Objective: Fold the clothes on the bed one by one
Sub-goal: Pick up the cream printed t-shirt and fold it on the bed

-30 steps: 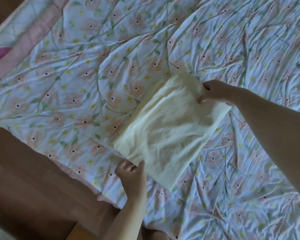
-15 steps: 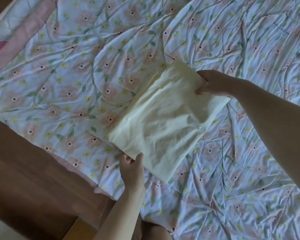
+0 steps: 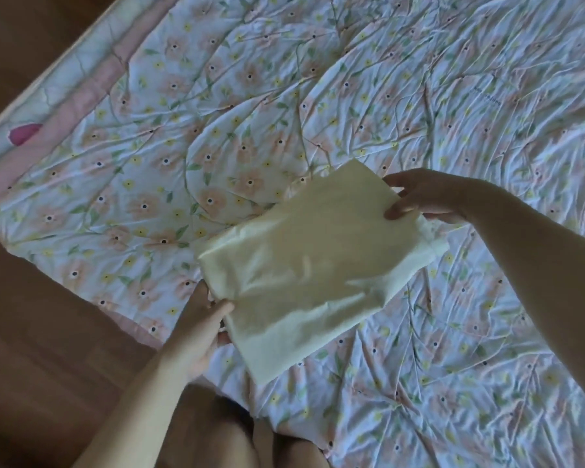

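View: as I am watching through the head camera, I am looking forward and down at a bed and 2 bare hands.
Garment: a pale yellow garment [image 3: 304, 265], folded into a flat rectangle, is lying tilted across the middle of the picture, over the near part of the bed, close to its near-left edge. I cannot tell whether it is resting on the sheet or hanging just above it.
Left hand: the left hand [image 3: 196, 329] is gripping the garment's near-left edge, the thumb lying on top of the cloth. The other fingers are going under the fabric, so I cannot tell how they are lying.
Right hand: the right hand [image 3: 426, 197] is pinching the garment's far-right corner, the thumb pressing on top and the fingers curling around the edge from behind.
Bed: the floral sheet [image 3: 453, 96], white with peach and yellow flowers and green leaves, is covering the bed and is wrinkling all over.
Bed edge: a pink band [image 3: 81, 103] is running along the sheet's left side, and a dark pink shape [image 3: 24, 133] is showing beside it.
Floor: the brown wooden floor [image 3: 31, 332] is filling the lower left.
Person: bare knees [image 3: 237, 430] are showing at the bottom, touching the bed's near edge.
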